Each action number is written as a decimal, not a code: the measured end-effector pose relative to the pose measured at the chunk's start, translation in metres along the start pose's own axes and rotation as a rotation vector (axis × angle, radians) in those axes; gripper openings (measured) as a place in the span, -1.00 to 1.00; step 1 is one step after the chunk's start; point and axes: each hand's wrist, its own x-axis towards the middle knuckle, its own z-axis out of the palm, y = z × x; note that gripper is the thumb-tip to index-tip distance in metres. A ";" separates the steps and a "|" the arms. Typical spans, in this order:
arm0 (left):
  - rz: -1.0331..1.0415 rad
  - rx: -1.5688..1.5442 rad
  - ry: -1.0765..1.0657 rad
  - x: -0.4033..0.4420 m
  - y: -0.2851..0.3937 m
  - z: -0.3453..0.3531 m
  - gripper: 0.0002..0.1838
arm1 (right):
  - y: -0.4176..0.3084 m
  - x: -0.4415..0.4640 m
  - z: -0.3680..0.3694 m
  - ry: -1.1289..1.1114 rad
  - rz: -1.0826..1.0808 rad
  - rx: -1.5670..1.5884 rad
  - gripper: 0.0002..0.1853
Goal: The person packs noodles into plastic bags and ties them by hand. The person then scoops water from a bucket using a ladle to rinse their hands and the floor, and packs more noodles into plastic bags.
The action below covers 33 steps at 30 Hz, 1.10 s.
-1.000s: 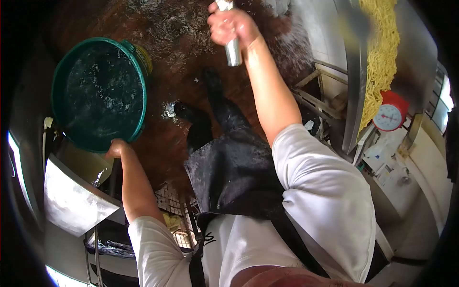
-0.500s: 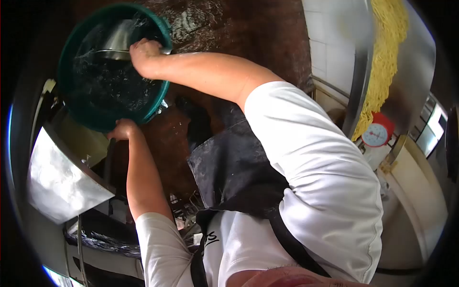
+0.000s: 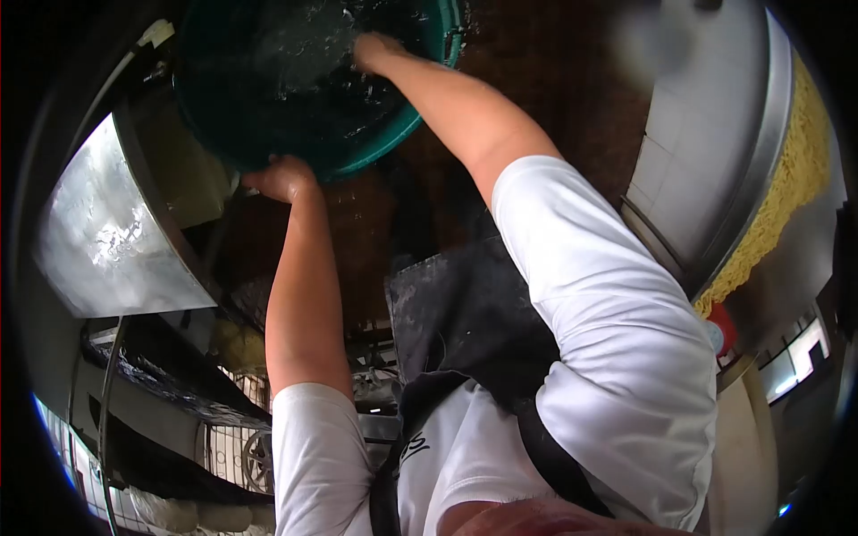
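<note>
A large round green tub (image 3: pixel 380 147) fills the upper left part of the view, with dark, rippling water (image 3: pixel 313 107) in it. My left hand (image 3: pixel 284 179) is closed on the tub's near rim, its thumb toward the top. My right hand (image 3: pixel 377 54) reaches over the right side into the tub, at the water. Its fingers look curled, but they are blurred and partly hidden. Whatever they hold cannot be made out. A pale, cloudy patch of disturbed water lies just left of this hand.
At left stands a shiny metal panel (image 3: pixel 112 223). To the right, yellow noodles (image 3: pixel 778 196) lie along a metal-edged surface, with a red dial scale (image 3: pixel 726 330) below them. A dark apron (image 3: pixel 474 313) hangs in front of me. The brown floor (image 3: pixel 536 71) looks wet.
The tub and my hands now appear higher and farther right, as the view has shifted. The metal vessel my right hand held in the tub no longer shows.
</note>
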 end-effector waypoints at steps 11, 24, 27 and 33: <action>0.570 1.455 -0.051 0.002 -0.006 -0.012 -0.66 | -0.025 -0.205 -0.081 0.505 -0.353 0.755 -0.68; 0.550 1.747 0.047 0.045 0.008 0.027 -0.60 | 0.138 -0.413 -0.007 0.796 0.110 0.731 -0.61; 0.498 1.419 0.134 0.051 0.010 0.028 -0.57 | 0.201 -0.408 0.093 0.804 0.241 0.986 -0.66; 0.721 1.975 0.098 0.049 0.019 0.038 -0.59 | 0.303 -0.407 0.229 0.678 0.256 2.188 -0.84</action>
